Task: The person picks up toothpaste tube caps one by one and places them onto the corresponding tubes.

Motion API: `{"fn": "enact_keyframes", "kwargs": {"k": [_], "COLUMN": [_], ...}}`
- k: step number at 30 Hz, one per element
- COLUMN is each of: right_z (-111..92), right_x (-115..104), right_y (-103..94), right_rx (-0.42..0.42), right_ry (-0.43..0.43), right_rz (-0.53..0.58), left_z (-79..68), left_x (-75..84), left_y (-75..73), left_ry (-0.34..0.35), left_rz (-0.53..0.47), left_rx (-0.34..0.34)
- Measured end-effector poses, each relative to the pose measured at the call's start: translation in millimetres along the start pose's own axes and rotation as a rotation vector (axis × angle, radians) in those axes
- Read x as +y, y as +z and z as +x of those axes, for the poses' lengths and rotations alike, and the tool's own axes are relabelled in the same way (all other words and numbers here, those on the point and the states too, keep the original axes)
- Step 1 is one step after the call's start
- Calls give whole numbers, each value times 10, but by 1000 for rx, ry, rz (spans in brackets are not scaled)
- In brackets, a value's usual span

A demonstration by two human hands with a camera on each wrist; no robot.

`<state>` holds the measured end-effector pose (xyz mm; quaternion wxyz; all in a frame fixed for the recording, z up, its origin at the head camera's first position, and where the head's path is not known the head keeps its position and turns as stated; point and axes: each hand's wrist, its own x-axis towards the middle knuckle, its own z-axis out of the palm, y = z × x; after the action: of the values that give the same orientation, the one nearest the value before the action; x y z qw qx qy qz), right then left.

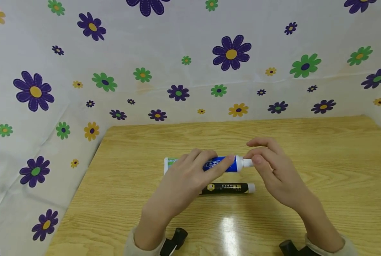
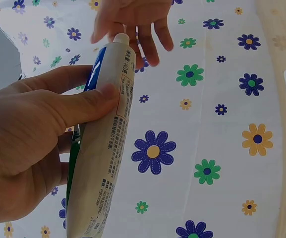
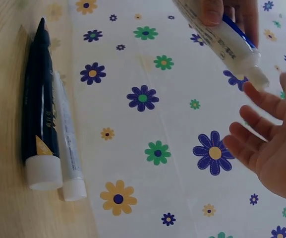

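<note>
My left hand (image 1: 188, 174) grips a blue, white and green toothpaste tube (image 1: 220, 163) across its middle, thumb along the near side. The tube points right, and its printed white back (image 2: 100, 163) shows in the left wrist view. At its tip sits a narrow white cap (image 3: 256, 77). Beside that cap is my right hand (image 1: 281, 177), thumb and index fingertips right at its end, the other fingers loosely spread. On the table below the held tube lies a black tube (image 1: 228, 188) with a white cap, its left part hidden behind my left hand.
A slim white tube (image 3: 68, 139) lies alongside the black one in the right wrist view. Under everything is a wood-grain table (image 1: 337, 177). A white cloth with printed flowers (image 1: 190, 42) rises behind the table and along its left side.
</note>
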<state>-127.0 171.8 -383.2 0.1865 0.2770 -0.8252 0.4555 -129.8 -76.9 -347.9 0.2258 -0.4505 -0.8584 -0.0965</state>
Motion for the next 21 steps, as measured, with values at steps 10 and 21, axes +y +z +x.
{"fn": "enact_keyframes", "kwargs": {"k": [10,21], "right_z": [24,39], "right_x": [13,-4], "right_y": [-72,-18], "right_rx": [21,8], "right_ry": [-192,-270], "right_rz": [-63,-219], "left_z": [7,4], "left_x": [-32,-36], "left_y": [-7,-1], "left_ry": [19,48], "left_rz": [-4,43], "left_rx": [19,75]}}
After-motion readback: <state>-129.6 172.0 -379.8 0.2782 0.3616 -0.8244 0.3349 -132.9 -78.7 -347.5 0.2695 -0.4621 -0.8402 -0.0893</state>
